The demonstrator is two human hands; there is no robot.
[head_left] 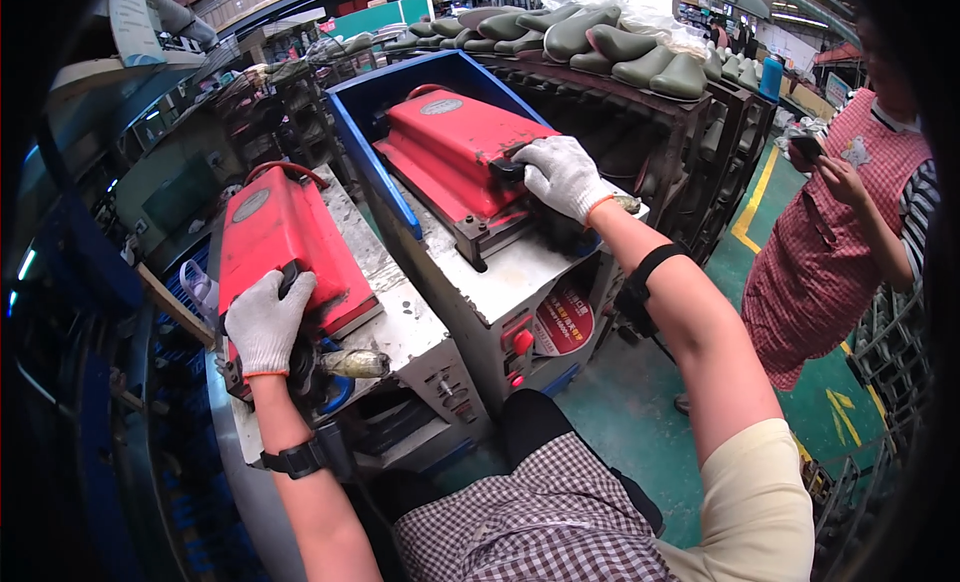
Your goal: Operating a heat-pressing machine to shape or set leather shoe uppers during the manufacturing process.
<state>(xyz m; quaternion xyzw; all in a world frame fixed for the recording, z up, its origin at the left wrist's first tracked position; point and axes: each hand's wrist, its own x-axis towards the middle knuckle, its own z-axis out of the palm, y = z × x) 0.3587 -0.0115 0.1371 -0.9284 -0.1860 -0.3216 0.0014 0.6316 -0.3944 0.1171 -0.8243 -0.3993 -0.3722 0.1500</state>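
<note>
Two red press lids sit on grey metal machine stations in front of me. My left hand [265, 322], in a white knit glove, grips the black handle at the front edge of the left red lid [275, 232]. My right hand [562, 174], also gloved, is closed over the black handle on the right red lid [460, 142]. Both lids lie down flat. A shoe toe [352, 363] pokes out under the left lid beside my left hand. Blue side walls [375, 152] frame the right station.
A rack [640, 112] behind the right station carries several olive green shoe lasts [600, 42]. A person in a red checked apron [830, 252] stands at the right on the green floor, holding a phone. Red buttons [520, 342] sit on the right station's front panel.
</note>
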